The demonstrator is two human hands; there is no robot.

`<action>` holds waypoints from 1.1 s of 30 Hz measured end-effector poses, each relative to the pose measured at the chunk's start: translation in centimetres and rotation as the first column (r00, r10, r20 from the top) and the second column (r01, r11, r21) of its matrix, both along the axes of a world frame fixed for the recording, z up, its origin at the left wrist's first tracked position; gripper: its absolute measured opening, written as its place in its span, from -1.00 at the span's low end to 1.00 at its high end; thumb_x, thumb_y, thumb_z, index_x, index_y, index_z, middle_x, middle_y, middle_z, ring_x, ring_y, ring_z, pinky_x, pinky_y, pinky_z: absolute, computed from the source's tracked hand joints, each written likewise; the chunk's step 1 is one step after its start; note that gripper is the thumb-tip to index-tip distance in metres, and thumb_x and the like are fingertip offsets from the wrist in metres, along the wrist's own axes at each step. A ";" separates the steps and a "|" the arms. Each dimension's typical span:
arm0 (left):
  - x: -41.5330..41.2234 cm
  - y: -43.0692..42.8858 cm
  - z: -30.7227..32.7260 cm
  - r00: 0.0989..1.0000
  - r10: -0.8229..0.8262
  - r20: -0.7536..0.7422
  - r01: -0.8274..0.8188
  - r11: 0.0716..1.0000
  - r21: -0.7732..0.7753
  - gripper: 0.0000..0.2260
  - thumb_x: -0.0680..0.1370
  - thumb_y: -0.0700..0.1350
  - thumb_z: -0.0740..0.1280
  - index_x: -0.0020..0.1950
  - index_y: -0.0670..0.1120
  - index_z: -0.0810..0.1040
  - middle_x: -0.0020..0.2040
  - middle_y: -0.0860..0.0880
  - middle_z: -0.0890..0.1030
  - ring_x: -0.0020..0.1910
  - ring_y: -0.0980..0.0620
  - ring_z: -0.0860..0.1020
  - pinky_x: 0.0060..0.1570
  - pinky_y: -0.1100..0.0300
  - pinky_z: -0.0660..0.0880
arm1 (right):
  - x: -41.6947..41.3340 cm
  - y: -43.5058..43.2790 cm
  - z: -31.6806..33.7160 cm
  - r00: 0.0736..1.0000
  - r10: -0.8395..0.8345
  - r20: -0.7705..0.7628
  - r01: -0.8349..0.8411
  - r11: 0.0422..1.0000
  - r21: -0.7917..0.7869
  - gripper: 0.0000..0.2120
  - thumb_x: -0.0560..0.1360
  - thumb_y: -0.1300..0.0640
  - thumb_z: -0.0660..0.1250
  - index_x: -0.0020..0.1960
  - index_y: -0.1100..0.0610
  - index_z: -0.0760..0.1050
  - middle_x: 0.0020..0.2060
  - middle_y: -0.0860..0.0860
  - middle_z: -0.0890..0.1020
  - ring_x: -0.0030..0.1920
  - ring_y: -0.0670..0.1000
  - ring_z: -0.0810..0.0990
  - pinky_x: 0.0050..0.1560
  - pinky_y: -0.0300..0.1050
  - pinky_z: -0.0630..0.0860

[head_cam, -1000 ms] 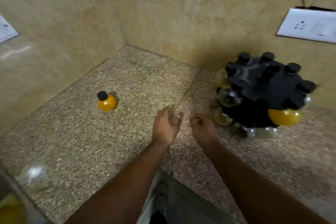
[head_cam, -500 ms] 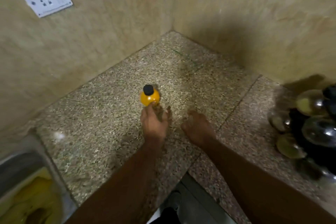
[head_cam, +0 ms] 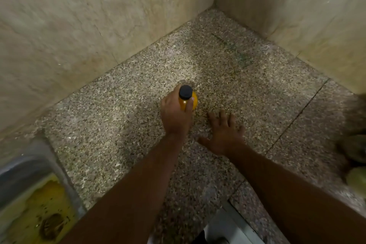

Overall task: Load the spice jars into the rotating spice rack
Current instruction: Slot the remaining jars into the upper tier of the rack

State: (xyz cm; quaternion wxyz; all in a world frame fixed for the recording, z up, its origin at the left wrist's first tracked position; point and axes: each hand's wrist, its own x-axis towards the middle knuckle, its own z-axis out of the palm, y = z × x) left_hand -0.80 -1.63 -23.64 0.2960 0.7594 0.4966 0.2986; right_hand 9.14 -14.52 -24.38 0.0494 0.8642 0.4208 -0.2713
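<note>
Curling round the upright orange spice jar (head_cam: pixel 193 102) on the granite counter (head_cam: pixel 247 77), the left hand (head_cam: pixel 175 117) is evidently preparing its lift, while the right hand (head_cam: pixel 223 134) is lying open, fingers spread, beside it.

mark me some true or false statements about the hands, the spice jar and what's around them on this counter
1. The left hand grips the yellow spice jar. True.
2. The jar has a white cap. False: the cap is black.
3. The right hand holds a second jar. False: it holds nothing, and its fingers are spread over the granite countertop.
4. A steel sink shows at the lower left of the view. True.
5. The jar already sits in the spice rack. False: it is out on the countertop near the wall corner, with the left hand around it.
</note>
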 end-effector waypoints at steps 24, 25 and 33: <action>5.0 -10.7 6.7 0.932 -0.354 0.084 0.356 0.935 -0.008 -0.51 0.45 0.08 0.49 0.35 0.01 0.53 0.21 -0.02 0.60 0.26 -0.04 0.43 0.19 0.03 0.48 | 2.9 -11.3 4.3 0.822 -0.488 -0.293 0.566 0.646 0.512 -0.50 0.56 0.00 0.34 0.48 0.03 0.38 0.33 0.15 0.55 0.32 0.17 0.52 0.21 -0.03 0.44; 5.6 -12.3 7.4 0.918 -0.388 0.079 0.390 0.921 -0.001 -0.51 0.46 0.08 0.49 0.36 0.02 0.52 0.22 -0.01 0.59 0.26 -0.04 0.42 0.19 0.02 0.48 | 3.2 -13.1 4.9 0.789 -0.526 -0.318 0.607 0.593 0.529 -0.53 0.57 -0.01 0.34 0.46 0.03 0.40 0.31 0.14 0.57 0.29 0.15 0.54 0.18 -0.05 0.44; 9.8 -24.1 10.7 0.782 -0.615 0.102 0.611 0.788 0.069 -0.50 0.44 0.12 0.50 0.33 0.00 0.53 0.09 0.07 0.50 0.21 -0.06 0.46 0.08 0.01 0.52 | 4.4 -24.3 9.6 0.571 -0.672 -0.472 0.767 0.232 0.598 -0.63 0.54 -0.11 0.24 0.30 -0.06 0.51 0.07 -0.03 0.67 0.03 0.06 0.65 0.09 0.14 0.59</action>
